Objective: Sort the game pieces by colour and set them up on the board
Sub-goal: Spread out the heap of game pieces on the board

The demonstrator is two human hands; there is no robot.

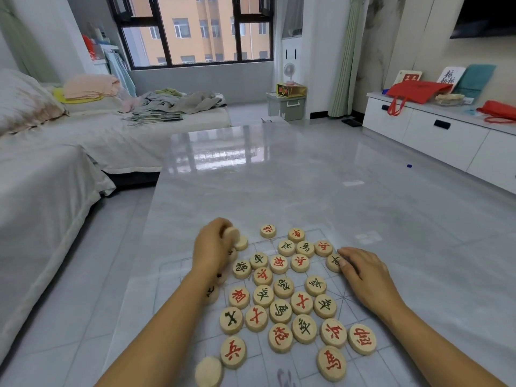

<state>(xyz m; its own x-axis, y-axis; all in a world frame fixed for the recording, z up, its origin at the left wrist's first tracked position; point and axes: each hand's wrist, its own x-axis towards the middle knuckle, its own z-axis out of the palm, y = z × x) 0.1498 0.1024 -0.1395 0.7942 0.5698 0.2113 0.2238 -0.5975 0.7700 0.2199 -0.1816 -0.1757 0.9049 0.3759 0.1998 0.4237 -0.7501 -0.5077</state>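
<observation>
Several round wooden game pieces with red or black characters lie mixed on a thin clear board sheet [321, 236] at the near end of a grey marble table [279, 177]. My left hand [213, 247] is closed on one pale piece [231, 234], held tilted above the sheet's far left corner, with another blank piece [241, 243] lying just beside it. My right hand [363, 272] lies flat at the right side, its fingertips touching a black-marked piece [333, 262]. A red-marked piece [268, 231] sits apart at the far edge. One blank piece [208, 371] lies nearest me on the left.
A bed with white sheets [55, 177] runs along the left, a grey tiled floor strip between it and the table. A white low cabinet [446, 135] with red bags stands at the right. A small blue cap [409, 165] lies on the floor.
</observation>
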